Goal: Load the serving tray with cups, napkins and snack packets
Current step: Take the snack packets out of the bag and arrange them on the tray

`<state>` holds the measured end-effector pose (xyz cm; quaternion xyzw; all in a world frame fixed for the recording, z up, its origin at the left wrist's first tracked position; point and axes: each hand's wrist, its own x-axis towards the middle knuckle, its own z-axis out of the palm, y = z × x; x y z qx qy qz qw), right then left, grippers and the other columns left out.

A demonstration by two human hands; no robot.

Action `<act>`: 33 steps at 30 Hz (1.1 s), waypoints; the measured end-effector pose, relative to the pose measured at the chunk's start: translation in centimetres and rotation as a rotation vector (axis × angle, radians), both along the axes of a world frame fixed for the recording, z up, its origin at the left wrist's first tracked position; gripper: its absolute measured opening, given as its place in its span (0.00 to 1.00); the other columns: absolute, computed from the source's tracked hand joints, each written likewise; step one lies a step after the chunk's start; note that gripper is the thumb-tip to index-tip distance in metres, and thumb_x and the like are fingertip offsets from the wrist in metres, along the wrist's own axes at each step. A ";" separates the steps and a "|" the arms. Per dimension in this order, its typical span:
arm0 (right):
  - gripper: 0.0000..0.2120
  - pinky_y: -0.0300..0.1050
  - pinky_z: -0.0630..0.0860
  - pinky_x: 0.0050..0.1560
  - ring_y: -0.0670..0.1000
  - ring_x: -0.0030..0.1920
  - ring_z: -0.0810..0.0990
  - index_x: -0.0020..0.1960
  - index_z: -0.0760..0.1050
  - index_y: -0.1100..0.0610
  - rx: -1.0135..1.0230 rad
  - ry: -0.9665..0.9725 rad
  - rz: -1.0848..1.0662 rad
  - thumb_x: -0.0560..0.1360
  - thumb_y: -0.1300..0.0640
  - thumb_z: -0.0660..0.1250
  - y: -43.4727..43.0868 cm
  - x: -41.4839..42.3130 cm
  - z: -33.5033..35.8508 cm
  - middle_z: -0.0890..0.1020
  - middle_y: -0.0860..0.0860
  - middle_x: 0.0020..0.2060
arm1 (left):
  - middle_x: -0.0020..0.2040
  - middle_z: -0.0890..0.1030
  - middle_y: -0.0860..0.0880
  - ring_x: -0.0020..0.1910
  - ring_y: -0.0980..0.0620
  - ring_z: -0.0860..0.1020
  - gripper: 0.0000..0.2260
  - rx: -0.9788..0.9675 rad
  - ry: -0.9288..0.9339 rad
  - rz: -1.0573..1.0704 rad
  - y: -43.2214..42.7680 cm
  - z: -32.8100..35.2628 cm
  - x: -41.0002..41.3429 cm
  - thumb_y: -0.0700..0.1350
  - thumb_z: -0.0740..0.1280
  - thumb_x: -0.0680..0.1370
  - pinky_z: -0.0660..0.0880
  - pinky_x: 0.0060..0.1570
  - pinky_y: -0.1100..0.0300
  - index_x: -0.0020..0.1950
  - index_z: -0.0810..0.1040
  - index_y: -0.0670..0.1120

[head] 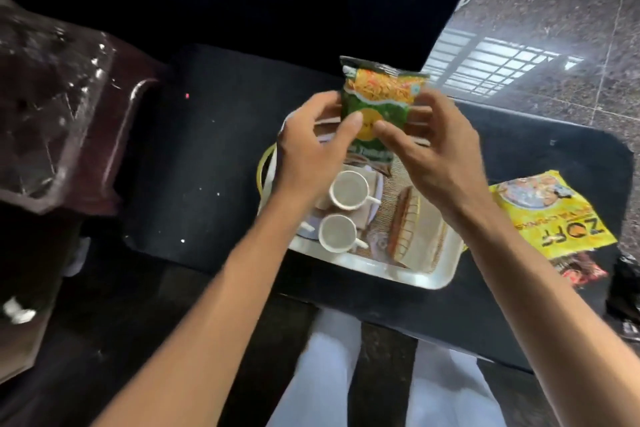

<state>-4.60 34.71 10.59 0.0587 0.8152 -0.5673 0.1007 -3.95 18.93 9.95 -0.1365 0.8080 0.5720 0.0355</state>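
green snack packet (375, 104) pinched between both thumbs, above tray | left hand (308, 149) and right hand (433, 152) grip its sides | two white cups (348, 194) below the fingers on tray (415, 276) | yellow packet (550, 215) right of right fingers

Both bare forearms reach forward. The left hand (308, 147) and right hand (433, 151) pinch a green-and-orange plastic snack packet (377, 94) between them, thumbs nearly touching on its front, fingers curled round its edges.
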 end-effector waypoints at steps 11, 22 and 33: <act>0.20 0.44 0.79 0.56 0.50 0.54 0.81 0.64 0.73 0.61 0.202 -0.152 0.041 0.76 0.57 0.73 -7.4 -4.5 -10.5 0.83 0.54 0.59 | 0.50 0.84 0.51 0.53 0.50 0.82 0.09 -0.244 -0.267 -0.032 -5.9 -9.1 -4.4 0.43 0.70 0.79 0.79 0.60 0.49 0.58 0.82 0.44; 0.24 0.39 0.79 0.52 0.48 0.53 0.80 0.69 0.70 0.59 0.145 -0.209 -0.036 0.77 0.54 0.72 -6.1 -3.0 -10.2 0.81 0.55 0.60 | 0.59 0.83 0.51 0.50 0.61 0.80 0.13 -0.280 -0.268 0.058 -5.9 -9.3 -4.0 0.46 0.67 0.80 0.77 0.50 0.71 0.65 0.79 0.49; 0.11 0.26 0.74 0.51 0.37 0.51 0.81 0.59 0.79 0.53 0.178 -0.141 -0.362 0.78 0.55 0.70 9.8 6.2 -6.6 0.82 0.41 0.51 | 0.55 0.84 0.44 0.56 0.46 0.83 0.07 -0.013 -0.106 0.082 5.7 -3.5 0.5 0.38 0.66 0.81 0.80 0.59 0.43 0.56 0.81 0.45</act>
